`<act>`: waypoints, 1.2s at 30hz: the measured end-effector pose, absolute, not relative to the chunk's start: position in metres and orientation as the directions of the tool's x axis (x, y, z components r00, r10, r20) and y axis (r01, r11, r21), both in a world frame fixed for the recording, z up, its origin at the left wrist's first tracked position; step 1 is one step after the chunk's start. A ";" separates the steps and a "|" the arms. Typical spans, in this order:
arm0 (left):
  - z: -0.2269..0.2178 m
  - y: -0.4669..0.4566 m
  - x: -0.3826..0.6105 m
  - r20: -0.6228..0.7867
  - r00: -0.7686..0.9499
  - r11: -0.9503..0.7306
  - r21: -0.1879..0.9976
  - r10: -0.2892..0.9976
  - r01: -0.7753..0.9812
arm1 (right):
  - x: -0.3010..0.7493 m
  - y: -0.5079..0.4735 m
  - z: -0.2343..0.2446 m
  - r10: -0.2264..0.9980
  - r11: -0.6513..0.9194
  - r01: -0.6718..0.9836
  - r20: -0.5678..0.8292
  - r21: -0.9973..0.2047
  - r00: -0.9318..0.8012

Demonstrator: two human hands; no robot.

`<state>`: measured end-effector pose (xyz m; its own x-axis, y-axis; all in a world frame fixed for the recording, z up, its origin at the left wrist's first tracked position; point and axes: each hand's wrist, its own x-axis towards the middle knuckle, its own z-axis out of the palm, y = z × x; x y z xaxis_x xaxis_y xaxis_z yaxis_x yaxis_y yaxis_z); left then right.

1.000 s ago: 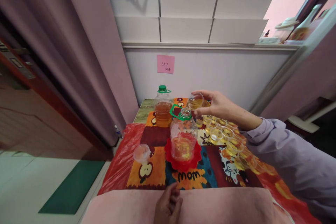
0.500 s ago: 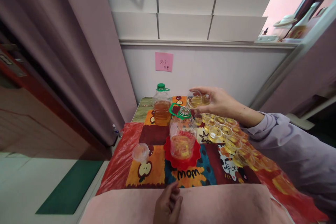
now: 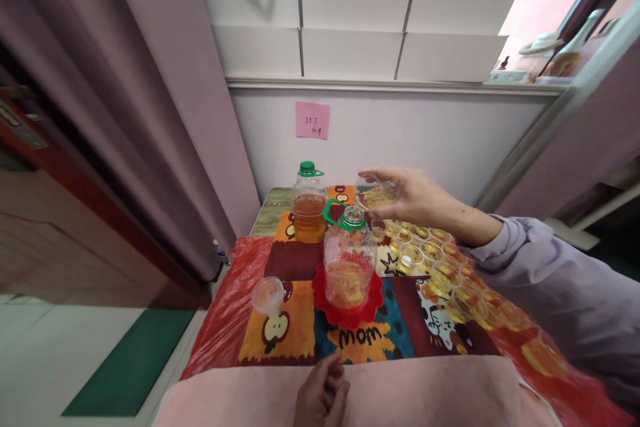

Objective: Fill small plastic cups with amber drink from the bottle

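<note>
My right hand (image 3: 415, 197) is closed round a small clear plastic cup (image 3: 374, 195) with yellow liquid, tipped sideways over the open mouth of a clear jug (image 3: 349, 260) that has a green handle ring. The jug stands on a red mat (image 3: 349, 307) and holds a little amber liquid. My left hand (image 3: 320, 395) rests at the near edge on a pink cloth (image 3: 425, 390), fingers curled with nothing seen in them. Rows of several small filled cups (image 3: 440, 267) sit under my right forearm.
A second jug with a green cap (image 3: 309, 203), half full of amber liquid, stands at the back. An empty clear cup (image 3: 268, 295) sits front left on the colourful tablecloth (image 3: 295, 333). A curtain hangs left; a pink note (image 3: 313, 120) is on the wall.
My right hand has tilted the cup further over the jug's mouth. The left hand stays at the near edge.
</note>
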<state>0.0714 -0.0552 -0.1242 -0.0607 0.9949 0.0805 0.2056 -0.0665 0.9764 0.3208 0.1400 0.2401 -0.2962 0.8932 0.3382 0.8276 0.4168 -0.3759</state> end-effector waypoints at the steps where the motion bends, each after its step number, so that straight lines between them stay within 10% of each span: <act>1: -0.125 -0.056 0.073 0.080 -0.073 -0.063 0.976 0.994 0.209 | 0.320 0.140 0.241 0.891 0.420 0.830 0.342 -0.367 -0.300; 36: -0.118 -0.049 0.058 0.055 0.099 -0.078 0.965 0.994 0.251 | 0.313 0.142 0.239 0.695 0.636 0.771 0.408 0.034 -0.592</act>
